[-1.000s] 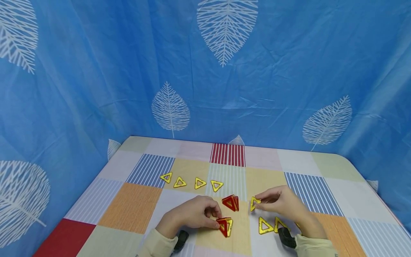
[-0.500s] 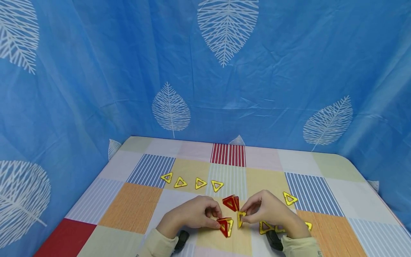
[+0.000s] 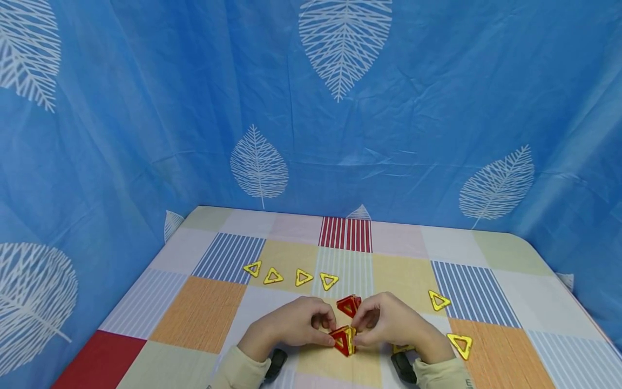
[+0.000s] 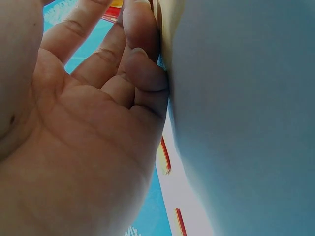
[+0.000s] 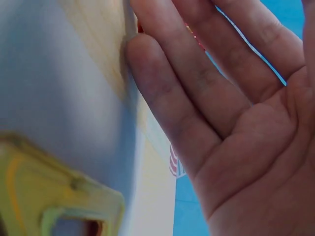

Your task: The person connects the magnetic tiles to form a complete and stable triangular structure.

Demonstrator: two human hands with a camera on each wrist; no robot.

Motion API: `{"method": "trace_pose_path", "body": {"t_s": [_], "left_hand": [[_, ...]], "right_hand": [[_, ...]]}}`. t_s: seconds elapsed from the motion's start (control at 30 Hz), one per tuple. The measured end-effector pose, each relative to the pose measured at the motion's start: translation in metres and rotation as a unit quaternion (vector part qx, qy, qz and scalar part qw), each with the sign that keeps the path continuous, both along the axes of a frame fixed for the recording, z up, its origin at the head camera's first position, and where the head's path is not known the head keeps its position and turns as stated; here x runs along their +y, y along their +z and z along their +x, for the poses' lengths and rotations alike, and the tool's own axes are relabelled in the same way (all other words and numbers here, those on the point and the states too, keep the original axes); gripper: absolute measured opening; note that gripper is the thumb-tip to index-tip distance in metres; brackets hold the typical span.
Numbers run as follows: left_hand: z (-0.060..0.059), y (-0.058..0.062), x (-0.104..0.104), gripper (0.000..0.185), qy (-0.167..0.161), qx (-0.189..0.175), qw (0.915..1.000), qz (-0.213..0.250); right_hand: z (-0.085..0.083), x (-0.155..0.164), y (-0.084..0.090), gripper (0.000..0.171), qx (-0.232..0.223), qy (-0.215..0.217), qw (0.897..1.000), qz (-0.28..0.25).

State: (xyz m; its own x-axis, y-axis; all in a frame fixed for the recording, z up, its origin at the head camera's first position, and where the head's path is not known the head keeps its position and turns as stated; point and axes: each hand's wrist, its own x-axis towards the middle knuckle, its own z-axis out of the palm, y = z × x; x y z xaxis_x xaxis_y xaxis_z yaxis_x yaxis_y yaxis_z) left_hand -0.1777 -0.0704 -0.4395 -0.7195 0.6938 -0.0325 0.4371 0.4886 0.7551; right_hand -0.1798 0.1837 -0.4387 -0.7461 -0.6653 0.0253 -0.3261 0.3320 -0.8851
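Observation:
My left hand (image 3: pixel 298 321) pinches a small pyramid-like build of triangular magnetic tiles, with a red tile (image 3: pixel 335 335) facing left. With fingertips and thumb my right hand (image 3: pixel 389 327) holds a yellow triangular tile (image 3: pixel 353 346) against the build's right side. Just behind stands a second build, a red pyramid (image 3: pixel 344 302) of the same tiles. In the left wrist view, the palm fills the frame and only a red and yellow sliver (image 4: pixel 113 12) shows past the fingers. The right wrist view has a blurred yellow tile (image 5: pixel 59 189) below the hand.
Several yellow triangular tiles lie in a row at the back left, among them one yellow tile (image 3: pixel 328 276). Right of the hand lie two more yellow triangles, and another is partly under the wrist. A checked cloth (image 3: pixel 194 313) covers the table; a blue curtain (image 3: pixel 413 124) hangs behind.
My right hand has brought the yellow tile left and toward me, up against the left hand's build. The left hand has stayed in place. Loose tiles on the right are uncovered.

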Motion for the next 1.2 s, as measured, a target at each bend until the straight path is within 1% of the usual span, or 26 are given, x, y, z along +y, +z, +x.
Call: {"method": "trace_pose_path", "body": {"t_s": [0.27,0.47,0.67,0.8,0.93,1.07,1.2], "left_hand": [[-0.001,0.001,0.0,0.016,-0.002,-0.008,0.9999,0.009],[0.0,0.002,0.0,0.015,-0.008,0.003,0.9999,0.008],[0.0,0.001,0.001,0.014,-0.001,0.003,1.0,0.006],[0.0,0.001,0.001,0.013,0.002,0.009,1.0,0.004],[0.0,0.001,0.002,0.013,0.006,0.007,0.9999,0.005],[0.0,0.002,0.002,0.013,0.019,0.0,0.9998,0.003],[0.0,0.003,0.002,0.015,0.04,-0.002,0.9992,0.0]], "right_hand": [[0.0,-0.003,0.001,0.02,0.014,-0.007,1.0,0.022],[-0.002,-0.003,0.003,0.019,0.012,-0.004,1.0,0.027],[-0.001,-0.004,0.003,0.022,0.009,-0.001,1.0,0.028],[-0.001,-0.008,0.003,0.028,0.026,0.008,0.999,0.028],[0.0,-0.012,0.002,0.028,0.047,0.016,0.998,0.03],[0.0,-0.013,0.004,0.024,0.056,0.002,0.997,0.053],[-0.002,-0.011,0.007,0.026,0.074,-0.035,0.993,0.089]]}}
